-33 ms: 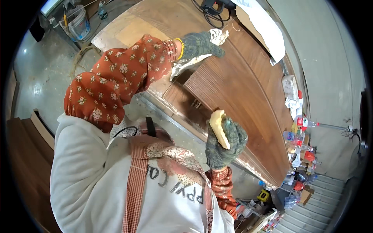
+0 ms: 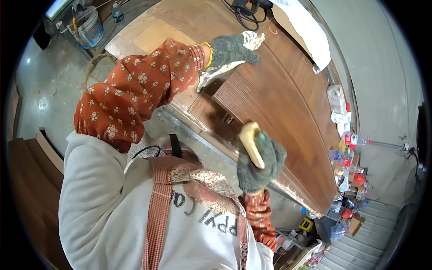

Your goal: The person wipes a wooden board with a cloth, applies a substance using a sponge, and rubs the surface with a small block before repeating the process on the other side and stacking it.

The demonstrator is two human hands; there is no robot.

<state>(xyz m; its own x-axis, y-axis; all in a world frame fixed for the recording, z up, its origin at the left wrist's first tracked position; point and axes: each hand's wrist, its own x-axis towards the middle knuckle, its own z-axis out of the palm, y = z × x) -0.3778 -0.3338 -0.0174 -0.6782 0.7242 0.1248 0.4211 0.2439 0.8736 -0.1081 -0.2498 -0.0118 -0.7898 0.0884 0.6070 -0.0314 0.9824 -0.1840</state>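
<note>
My left hand (image 2: 230, 50), in a dark grey-green knit glove with a yellow cuff, is closed on a white rag (image 2: 220, 74) on the brown wooden panel (image 2: 270, 99). Parts of the rag stick out beyond the fingers and under the palm. My right hand (image 2: 265, 164), gloved alike and slightly blurred, grips a pale yellow, slightly curved pad (image 2: 252, 144). Whether it is a sponge or folded sandpaper I cannot tell. This hand is at the panel's near edge, and its fingertips are hidden. Between the hands, an opening (image 2: 216, 112) shows under the panel's edge.
A black power tool (image 2: 245, 8) with its cord lies at the panel's far end, beside a white sheet (image 2: 306, 33). Several bottles (image 2: 353, 140) and wrappers crowd the right side. A bucket (image 2: 91, 29) stands at the far left. Brown curved boards (image 2: 33, 180) lie at the lower left.
My right hand has moved slightly away from me, and the pale yellow pad with it has tilted a little. My left hand stays in place on the rag.
</note>
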